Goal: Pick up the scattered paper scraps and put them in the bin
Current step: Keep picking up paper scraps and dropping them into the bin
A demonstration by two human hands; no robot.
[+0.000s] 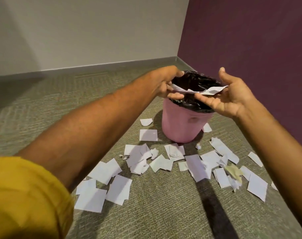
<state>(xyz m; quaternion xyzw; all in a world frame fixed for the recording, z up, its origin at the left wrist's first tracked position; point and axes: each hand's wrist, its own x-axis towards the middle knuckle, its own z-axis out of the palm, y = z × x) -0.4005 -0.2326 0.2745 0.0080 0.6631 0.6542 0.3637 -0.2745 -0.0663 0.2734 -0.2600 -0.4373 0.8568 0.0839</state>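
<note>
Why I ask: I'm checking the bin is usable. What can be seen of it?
The bin is a round pink tub, plastic-looking, narrowing toward its base, lined with a black bag folded over the rim. It stands upright on the carpet beside the purple wall, mouth open, inside too dark to read. The left hand pinches and the right hand supports a paper sheet over the mouth. Loose paper scraps lie round its base.
</note>
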